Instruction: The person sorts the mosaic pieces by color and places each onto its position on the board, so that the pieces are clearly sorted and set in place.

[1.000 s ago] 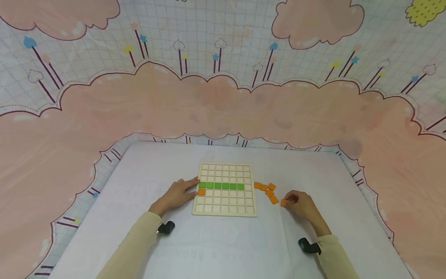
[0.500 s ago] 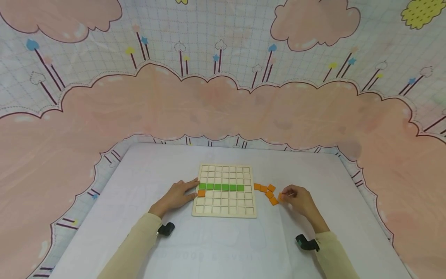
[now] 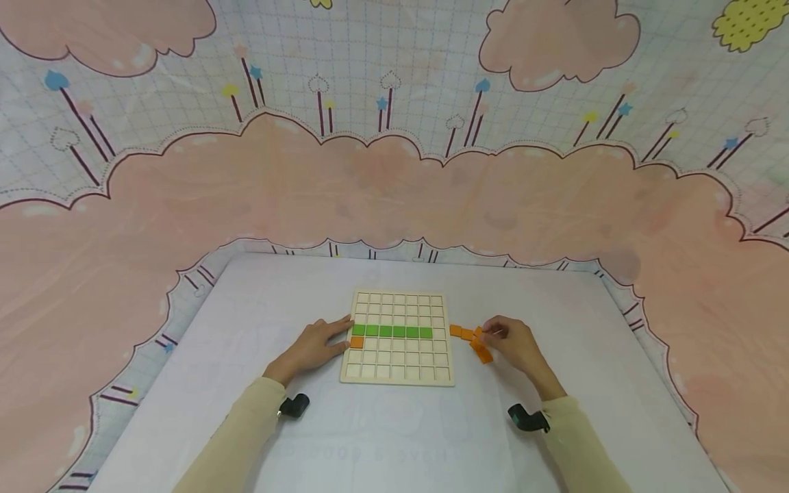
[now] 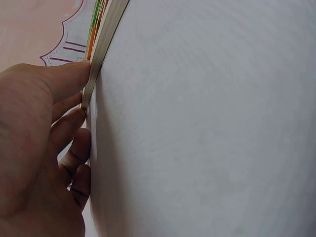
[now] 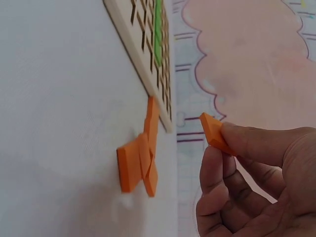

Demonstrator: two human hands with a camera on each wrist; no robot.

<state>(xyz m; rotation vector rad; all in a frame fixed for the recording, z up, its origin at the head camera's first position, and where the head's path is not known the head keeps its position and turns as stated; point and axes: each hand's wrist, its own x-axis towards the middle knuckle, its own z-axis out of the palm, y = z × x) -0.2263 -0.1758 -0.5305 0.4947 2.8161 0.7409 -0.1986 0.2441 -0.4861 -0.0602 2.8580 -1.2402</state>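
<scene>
A pale wooden grid board (image 3: 397, 376) lies flat on the white table. Along one of its rows runs a line of several green tiles (image 3: 398, 332), and below the leftmost sits one orange tile (image 3: 357, 342). My left hand (image 3: 313, 346) rests at the board's left side, thumb and fingertips touching its edge with the fingers fairly straight. Between thumb and fingers, my right hand (image 3: 516, 346) pinches another orange tile (image 5: 215, 134), raised off the table. Under and beside that hand are several loose orange tiles (image 5: 131, 165), partly hidden by the fingers in the head view.
The loose orange tiles lie right of the board, the nearest by its edge. A white cloth covers the table (image 3: 394, 438). Behind it hangs a patterned backdrop (image 3: 394, 185) with clouds. Black devices (image 3: 294, 405) are worn at both wrists.
My right hand has lifted an orange tile off the table and moved left and away from me, over the loose tiles. The left hand and the board have stayed in place.
</scene>
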